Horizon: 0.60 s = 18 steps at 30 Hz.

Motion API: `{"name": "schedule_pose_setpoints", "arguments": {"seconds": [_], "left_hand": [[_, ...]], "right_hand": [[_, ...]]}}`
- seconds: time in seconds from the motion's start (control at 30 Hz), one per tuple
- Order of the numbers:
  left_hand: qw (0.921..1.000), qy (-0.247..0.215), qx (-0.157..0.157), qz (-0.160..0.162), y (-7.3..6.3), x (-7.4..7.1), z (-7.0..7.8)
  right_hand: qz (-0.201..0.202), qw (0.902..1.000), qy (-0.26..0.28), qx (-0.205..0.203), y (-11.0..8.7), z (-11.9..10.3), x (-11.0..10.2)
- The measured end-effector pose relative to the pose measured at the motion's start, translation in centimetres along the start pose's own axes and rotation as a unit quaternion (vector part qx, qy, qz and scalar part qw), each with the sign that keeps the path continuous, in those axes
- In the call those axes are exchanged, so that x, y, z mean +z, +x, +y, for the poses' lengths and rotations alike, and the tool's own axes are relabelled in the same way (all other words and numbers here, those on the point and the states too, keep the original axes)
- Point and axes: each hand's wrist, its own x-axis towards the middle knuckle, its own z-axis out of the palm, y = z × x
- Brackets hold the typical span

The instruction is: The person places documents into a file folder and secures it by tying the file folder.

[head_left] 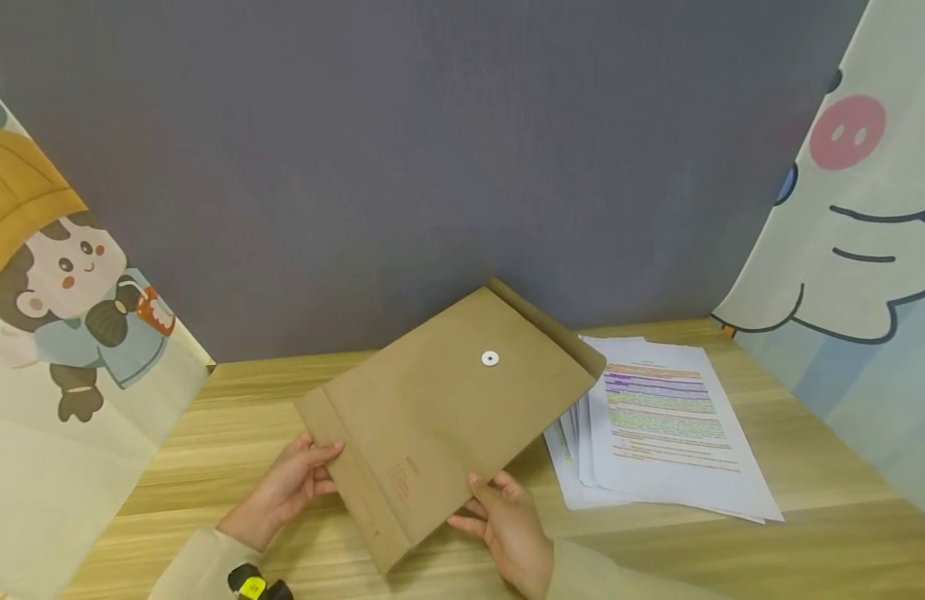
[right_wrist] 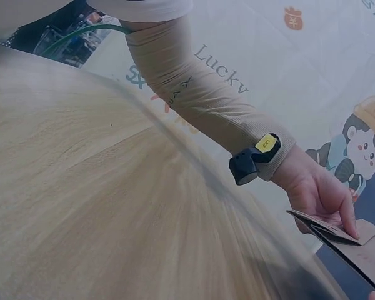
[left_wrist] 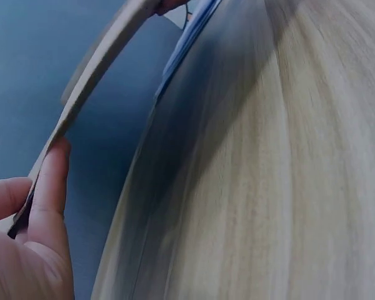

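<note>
So there's a brown envelope (head_left: 440,408) held up off the table (head_left: 237,442), tilted, with its flap (head_left: 552,329) sticking out at the far end and a little white disc (head_left: 490,358) on the face. Both hands are closed down to a pinch on it: the left hand (head_left: 292,485) has the near left end, thumb on top and fingers underneath, and the right hand (head_left: 511,529) has the long lower edge the same way. A messy stack of papers (head_left: 657,425) sits on the table just to the right, top sheet highlighted in orange, purple and green, and the envelope's far right corner overlaps it from the head view. Dark grey wall (head_left: 432,167) behind, cartoon prints either side.
</note>
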Motion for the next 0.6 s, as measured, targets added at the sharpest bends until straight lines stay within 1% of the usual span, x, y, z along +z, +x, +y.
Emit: {"name": "schedule_pose_setpoints", "arguments": {"seconds": [0.1, 0.17, 0.27, 0.33, 0.43, 0.47, 0.5, 0.53, 0.6], "left_hand": [[1.0000, -0.003, 0.008, 0.000, 0.0, -0.2, -0.1], [0.9998, -0.010, 0.016, -0.009, 0.1, -0.4, -0.1], [0.9987, -0.028, 0.027, -0.031, 0.2, -0.8, -0.1], [0.9984, -0.035, 0.028, -0.035, 0.1, -1.1, -0.2], [0.9988, -0.030, 0.025, -0.031, 0.0, -1.4, -0.2], [0.9990, -0.027, 0.023, -0.029, -0.1, -1.5, -0.2], [0.9990, -0.025, 0.022, -0.029, -0.1, -1.7, -0.2], [0.9989, -0.022, 0.023, -0.033, -0.2, -1.8, -0.1], [0.9987, -0.016, 0.026, -0.041, -0.3, -2.0, 0.1]], "right_hand": [[0.002, 1.0000, -0.002, 0.004, -0.1, -0.2, 0.1], [0.003, 1.0000, -0.003, 0.007, -0.1, -0.2, 0.2], [-0.003, 0.9998, -0.004, 0.020, 0.0, -0.3, 0.1], [-0.015, 0.9993, -0.010, 0.034, 0.1, -0.4, -0.1], [-0.061, 0.9946, -0.051, 0.067, 0.2, -1.0, -0.7], [-0.084, 0.9905, -0.073, 0.081, 0.3, -1.2, -1.0], [-0.112, 0.9842, -0.099, 0.095, 0.3, -1.6, -1.4], [-0.142, 0.9759, -0.126, 0.107, 0.3, -2.0, -1.7], [-0.197, 0.9558, -0.181, 0.121, 0.2, -3.0, -2.3]]}}
